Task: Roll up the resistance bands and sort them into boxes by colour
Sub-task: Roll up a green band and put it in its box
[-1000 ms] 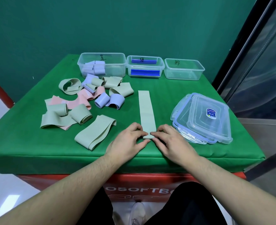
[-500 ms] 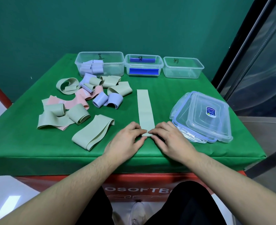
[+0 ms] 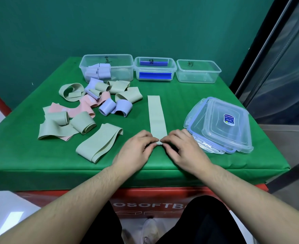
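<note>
Since a moment ago, both hands have edged forward, the roll's first turn now tucked under the fingertips. Left hand (image 3: 136,149) and right hand (image 3: 183,148) are pinching the near end of the flat green band (image 3: 156,117), which is stretching toward twelve o'clock on the green table (image 3: 180,97). Loose bands (image 3: 85,110) are lying at ten o'clock (lids (image 3: 222,124) at two). Three clear boxes (image 3: 154,70) are bearing handwritten marks I cannot read; "OSOFTB" is showing on the red base below.

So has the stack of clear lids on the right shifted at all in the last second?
No. The lid stack sits at the same spot by the table's right edge, same offset from the flat green band.
</note>
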`<state>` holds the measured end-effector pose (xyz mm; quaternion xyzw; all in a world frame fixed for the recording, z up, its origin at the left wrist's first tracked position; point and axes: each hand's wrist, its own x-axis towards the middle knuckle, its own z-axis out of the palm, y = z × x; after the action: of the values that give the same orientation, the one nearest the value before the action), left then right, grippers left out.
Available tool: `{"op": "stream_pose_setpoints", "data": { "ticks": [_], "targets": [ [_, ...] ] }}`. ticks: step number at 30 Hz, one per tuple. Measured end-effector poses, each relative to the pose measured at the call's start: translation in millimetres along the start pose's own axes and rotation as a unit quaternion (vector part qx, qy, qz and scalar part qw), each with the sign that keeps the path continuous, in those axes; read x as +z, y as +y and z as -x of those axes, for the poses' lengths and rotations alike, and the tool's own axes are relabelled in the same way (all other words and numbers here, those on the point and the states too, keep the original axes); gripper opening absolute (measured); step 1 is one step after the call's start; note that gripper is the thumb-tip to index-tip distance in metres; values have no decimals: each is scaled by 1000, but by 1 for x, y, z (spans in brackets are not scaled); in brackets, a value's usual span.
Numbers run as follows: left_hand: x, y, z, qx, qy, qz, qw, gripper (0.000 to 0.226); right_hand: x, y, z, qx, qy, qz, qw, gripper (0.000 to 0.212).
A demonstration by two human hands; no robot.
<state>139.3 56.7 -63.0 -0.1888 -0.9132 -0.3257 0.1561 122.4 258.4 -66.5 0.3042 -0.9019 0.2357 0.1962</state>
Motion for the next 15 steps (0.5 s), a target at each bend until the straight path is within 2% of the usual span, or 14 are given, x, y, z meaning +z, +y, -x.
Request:
{"op": "stream_pose_setpoints", "data": {
  "ticks": [8,15],
  "targets": [
    [0,2,-1,-17,19,14,1000,15,6,4,-1,25,-1,17,1000,22],
    [-1,3,-11,-2,-8,-33,999,20,7,5,-5,31,-7,19,999,26]
  ]
}}
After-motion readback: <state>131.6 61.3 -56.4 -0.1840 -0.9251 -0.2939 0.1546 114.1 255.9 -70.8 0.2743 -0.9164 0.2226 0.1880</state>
